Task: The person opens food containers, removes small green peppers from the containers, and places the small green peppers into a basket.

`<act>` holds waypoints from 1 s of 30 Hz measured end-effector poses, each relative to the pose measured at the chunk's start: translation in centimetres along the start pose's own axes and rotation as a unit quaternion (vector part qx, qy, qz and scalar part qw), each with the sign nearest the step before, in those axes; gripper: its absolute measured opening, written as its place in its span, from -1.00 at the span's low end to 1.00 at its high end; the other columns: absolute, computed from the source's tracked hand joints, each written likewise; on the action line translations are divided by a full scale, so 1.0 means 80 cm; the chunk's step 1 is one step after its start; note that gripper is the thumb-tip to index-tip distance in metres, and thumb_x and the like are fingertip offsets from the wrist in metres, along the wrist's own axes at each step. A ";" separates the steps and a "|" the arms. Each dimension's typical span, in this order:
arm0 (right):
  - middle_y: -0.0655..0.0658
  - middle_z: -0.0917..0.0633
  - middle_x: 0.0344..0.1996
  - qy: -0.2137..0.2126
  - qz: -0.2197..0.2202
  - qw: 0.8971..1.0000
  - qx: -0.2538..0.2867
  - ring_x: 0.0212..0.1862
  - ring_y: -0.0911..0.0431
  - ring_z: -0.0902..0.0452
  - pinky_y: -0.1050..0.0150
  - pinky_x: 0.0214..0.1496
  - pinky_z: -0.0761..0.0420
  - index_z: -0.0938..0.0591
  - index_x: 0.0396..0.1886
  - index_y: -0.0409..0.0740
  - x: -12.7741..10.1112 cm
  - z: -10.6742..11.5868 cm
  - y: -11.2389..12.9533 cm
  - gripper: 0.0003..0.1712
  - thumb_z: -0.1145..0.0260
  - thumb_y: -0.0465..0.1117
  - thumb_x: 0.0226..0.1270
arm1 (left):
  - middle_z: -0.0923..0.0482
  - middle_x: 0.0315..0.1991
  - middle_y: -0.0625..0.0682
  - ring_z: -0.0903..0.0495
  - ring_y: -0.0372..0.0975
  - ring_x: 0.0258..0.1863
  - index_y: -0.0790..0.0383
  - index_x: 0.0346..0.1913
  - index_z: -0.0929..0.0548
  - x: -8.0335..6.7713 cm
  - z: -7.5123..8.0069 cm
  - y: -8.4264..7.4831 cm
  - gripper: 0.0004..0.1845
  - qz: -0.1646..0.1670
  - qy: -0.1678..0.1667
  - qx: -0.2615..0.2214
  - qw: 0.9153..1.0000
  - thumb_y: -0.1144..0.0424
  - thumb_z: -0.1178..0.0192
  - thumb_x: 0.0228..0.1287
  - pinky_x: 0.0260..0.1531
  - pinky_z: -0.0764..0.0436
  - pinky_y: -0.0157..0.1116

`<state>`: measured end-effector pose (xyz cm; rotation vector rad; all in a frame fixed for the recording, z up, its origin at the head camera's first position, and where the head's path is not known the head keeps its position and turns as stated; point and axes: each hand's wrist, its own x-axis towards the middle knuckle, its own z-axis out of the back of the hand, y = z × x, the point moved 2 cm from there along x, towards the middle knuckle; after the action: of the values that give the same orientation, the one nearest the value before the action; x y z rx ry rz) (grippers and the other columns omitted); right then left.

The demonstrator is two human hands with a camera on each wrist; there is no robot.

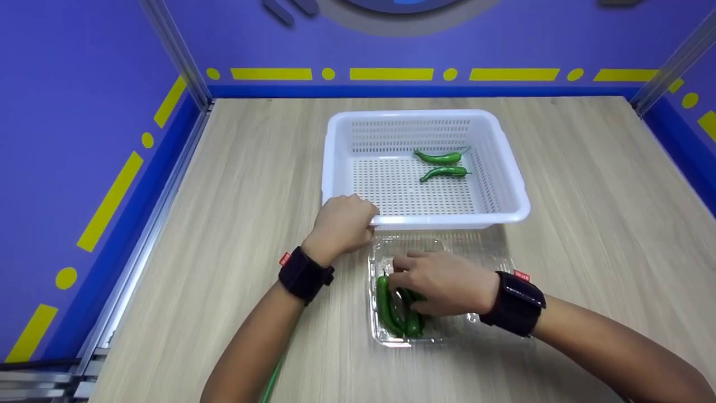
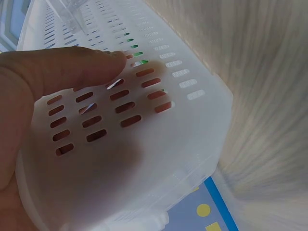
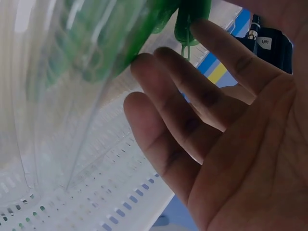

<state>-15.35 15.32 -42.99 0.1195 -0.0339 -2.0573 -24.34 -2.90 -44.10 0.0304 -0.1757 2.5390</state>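
At the front left corner of a white slotted basket (image 1: 447,219), my left hand (image 1: 344,224) grips the rim. Its thumb (image 2: 82,72) lies along the outer wall, and the other fingers show through the slots from inside. Two green chili peppers (image 1: 446,172) lie toward the basket's right side. My right hand (image 1: 447,282) reaches over a clear plastic box (image 1: 386,246) holding several green chili peppers (image 1: 386,308). In the right wrist view its fingers are loosely bent, the index fingertip (image 3: 199,29) right at a pepper's stem end (image 3: 190,24). The hand partly hides the peppers below.
The box's clear lid part (image 1: 492,260) extends to the right under my right hand and wrist. Behind the wooden table (image 1: 251,184) stands a blue panel (image 1: 391,56) with yellow marks. A green cord (image 1: 271,380) runs beside my left forearm.
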 end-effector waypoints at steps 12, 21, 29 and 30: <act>0.05 -0.63 -0.21 -0.013 0.007 1.000 0.001 -0.14 0.10 -0.52 0.17 -0.08 -0.61 -0.68 -0.13 0.05 -0.003 -0.005 -0.002 -0.64 -0.50 -0.20 0.00 | -0.44 -0.61 -0.11 -0.44 -0.19 -0.59 0.05 -0.58 -0.49 0.000 -0.001 -0.001 -0.78 0.001 0.003 -0.004 1.000 0.29 -0.28 0.12 -0.53 -0.56 -0.14; 0.08 -0.62 -0.24 -0.041 0.017 0.999 0.005 -0.18 0.11 -0.52 0.20 -0.13 -0.62 -0.68 -0.23 0.04 -0.014 0.000 -0.009 -0.75 -0.39 -0.30 0.05 | -0.45 -0.62 -0.12 -0.45 -0.19 -0.59 0.05 -0.58 -0.50 0.001 0.001 0.000 -0.78 0.003 0.011 -0.012 1.000 0.29 -0.27 0.13 -0.51 -0.55 -0.17; 0.09 -0.62 -0.21 -0.016 0.013 0.999 -0.033 -0.16 0.12 -0.49 0.22 -0.20 -0.60 -0.73 -0.20 0.15 -0.017 -0.007 -0.013 -0.59 -0.53 -0.32 -0.09 | -0.53 -0.61 -0.11 -0.49 -0.19 -0.59 0.07 -0.50 -0.65 0.001 0.000 0.002 -0.91 0.001 0.006 -0.014 1.000 0.30 -0.27 0.11 -0.52 -0.57 -0.17; 0.10 -0.62 -0.21 -0.015 0.013 0.999 -0.033 -0.16 0.12 -0.49 0.22 -0.20 -0.59 -0.73 -0.20 0.16 -0.017 -0.008 -0.013 -0.59 -0.52 -0.33 -0.07 | -0.53 -0.61 -0.11 -0.48 -0.19 -0.60 0.07 -0.50 -0.65 0.000 -0.001 0.001 -0.91 0.001 0.005 -0.015 1.000 0.31 -0.27 0.10 -0.52 -0.57 -0.16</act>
<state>-15.60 17.01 -43.65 0.0466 0.0131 -2.0318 -24.42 -2.98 -44.16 0.0056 -0.2112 2.5369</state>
